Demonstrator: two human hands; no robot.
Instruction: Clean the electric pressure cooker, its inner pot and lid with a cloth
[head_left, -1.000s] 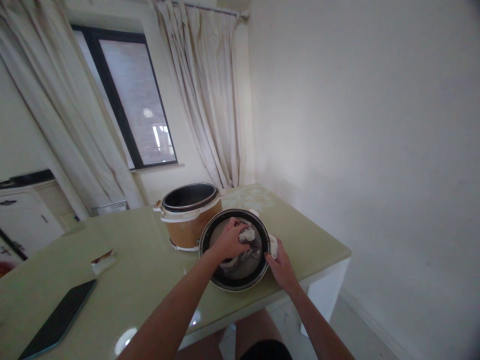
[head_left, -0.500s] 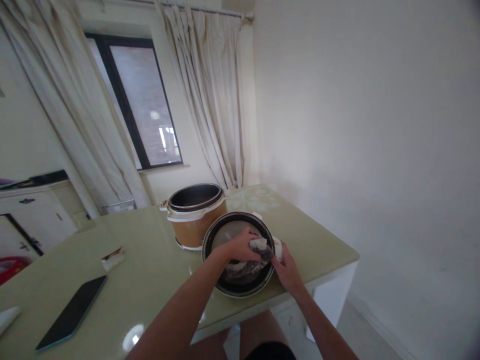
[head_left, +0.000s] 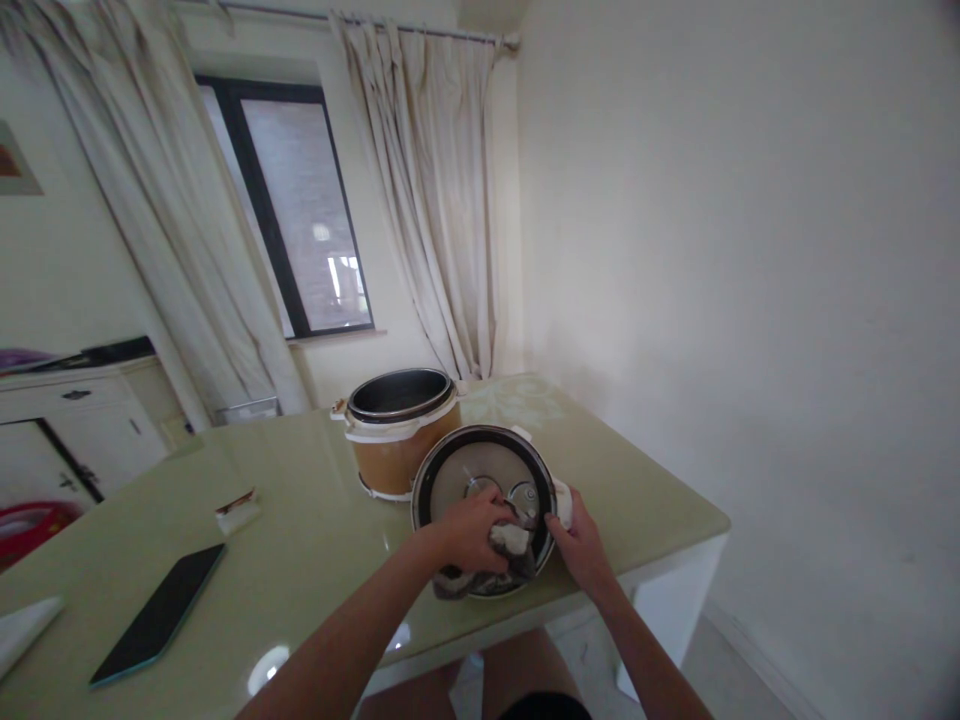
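At the counter's (head_left: 315,500) left end, a white object (head_left: 26,635) is cut off by the picture's side, so its kind cannot be told. To its right, a dark flat slab with a blue rim (head_left: 159,615) lies slantwise toward the near edge. Beyond that slab, farther from the near edge, is a small pale packet (head_left: 238,512) with a brownish strip along its top.

Next, close to the far edge, an upright tan cooker (head_left: 405,450) with a white collar stands uncovered, its dark inner pot (head_left: 401,392) showing. Just in front and to the right, between cooker and near edge, is the round lid (head_left: 454,475), its dark-ringed inner side facing up toward the person; whether it touches the cooker cannot be told.

The left hand (head_left: 476,530) is over the lid, fingers curled around a bunched grey-and-white cloth (head_left: 511,542) pressed on the lower part, some of it hanging over the rim. The right hand (head_left: 581,545), toward the counter's near right corner, has its fingers closed on the lid's white side handle (head_left: 562,502).
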